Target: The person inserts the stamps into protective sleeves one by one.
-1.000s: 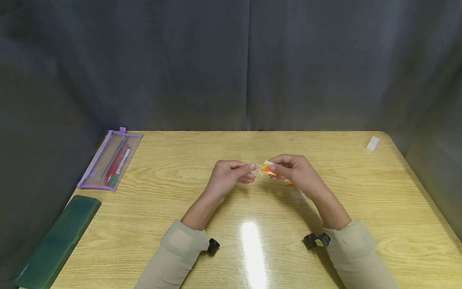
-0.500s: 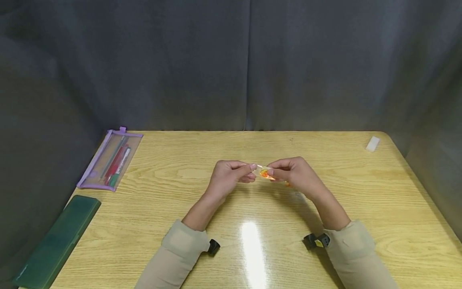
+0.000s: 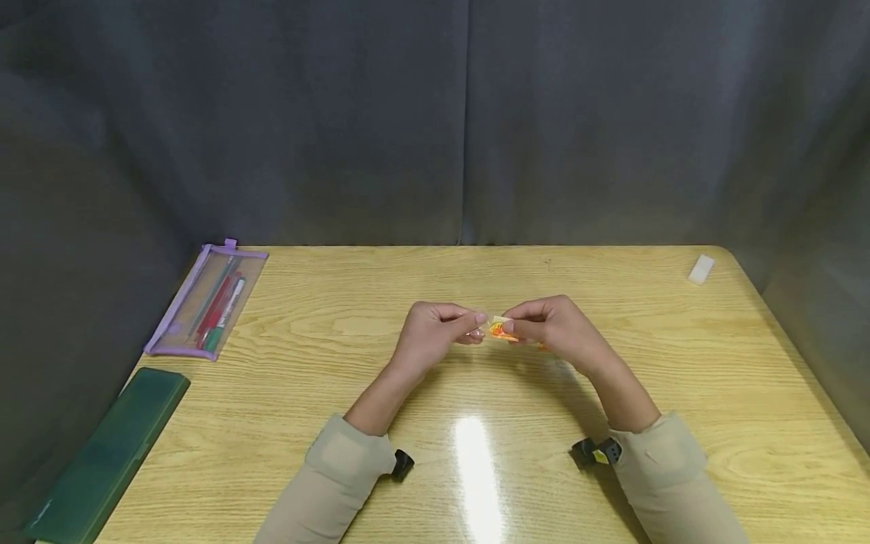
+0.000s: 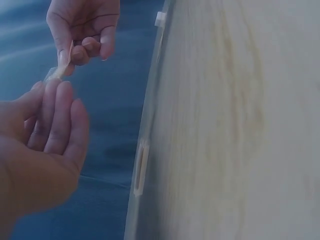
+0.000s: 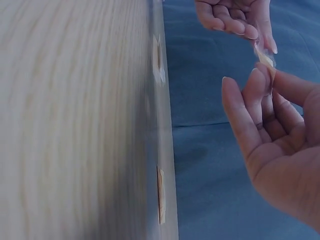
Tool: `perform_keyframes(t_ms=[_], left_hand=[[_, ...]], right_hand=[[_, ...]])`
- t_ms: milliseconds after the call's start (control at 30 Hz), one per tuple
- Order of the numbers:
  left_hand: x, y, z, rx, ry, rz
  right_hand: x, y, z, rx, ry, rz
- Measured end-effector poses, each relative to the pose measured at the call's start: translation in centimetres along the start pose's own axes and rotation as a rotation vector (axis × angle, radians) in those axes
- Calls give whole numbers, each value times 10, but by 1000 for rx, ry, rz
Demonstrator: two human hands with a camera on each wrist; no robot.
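Observation:
Between the two hands, above the table, is a small thin wrapper (image 3: 501, 329) with orange and yellow print and a clear film end. My left hand (image 3: 431, 332) pinches the clear end between thumb and fingertips. The printed end is pinched by my right hand (image 3: 560, 325). In the left wrist view the wrapper (image 4: 65, 61) appears nearly edge-on between the fingertips. The right wrist view shows the wrapper (image 5: 265, 59) stretched between both hands; whether anything is inside it cannot be told. A second orange-printed piece (image 3: 541, 347) shows just below my right hand, mostly hidden by it.
At the left of the wooden table (image 3: 326, 279) lies a purple-edged mesh pouch (image 3: 220, 302) with several pens. Nearer on that side is a dark green case (image 3: 112, 453). A white block (image 3: 701, 270) lies at the far right corner. Dark curtains (image 3: 340, 128) surround the table.
The wrapper has tilted back and forth between the hands, and my right hand has dipped slightly. My left hand has shifted slightly right, closer to the printed part. Both hands keep their pinch.

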State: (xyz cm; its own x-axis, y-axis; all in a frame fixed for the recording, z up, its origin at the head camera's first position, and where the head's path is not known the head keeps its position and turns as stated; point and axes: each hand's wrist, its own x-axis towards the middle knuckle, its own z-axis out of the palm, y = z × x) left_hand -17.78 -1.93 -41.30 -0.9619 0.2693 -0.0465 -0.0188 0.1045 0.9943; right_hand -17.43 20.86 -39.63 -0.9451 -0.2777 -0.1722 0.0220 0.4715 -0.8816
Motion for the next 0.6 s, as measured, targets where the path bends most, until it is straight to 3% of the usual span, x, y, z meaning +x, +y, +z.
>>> perform_keyframes(t_ms=[133, 300, 500, 600], left_hand=[[0, 0, 1, 17, -18, -7], [1, -1, 2, -36, -39, -24], [2, -3, 0, -68, -64, -110], [2, -4, 0, -73, -72, -123]], right_hand=[[-1, -1, 1, 60, -19, -4], [1, -1, 2, 166, -24, -13], [3, 0, 5, 107, -27, -14], [4, 1, 7, 95, -32, -25]])
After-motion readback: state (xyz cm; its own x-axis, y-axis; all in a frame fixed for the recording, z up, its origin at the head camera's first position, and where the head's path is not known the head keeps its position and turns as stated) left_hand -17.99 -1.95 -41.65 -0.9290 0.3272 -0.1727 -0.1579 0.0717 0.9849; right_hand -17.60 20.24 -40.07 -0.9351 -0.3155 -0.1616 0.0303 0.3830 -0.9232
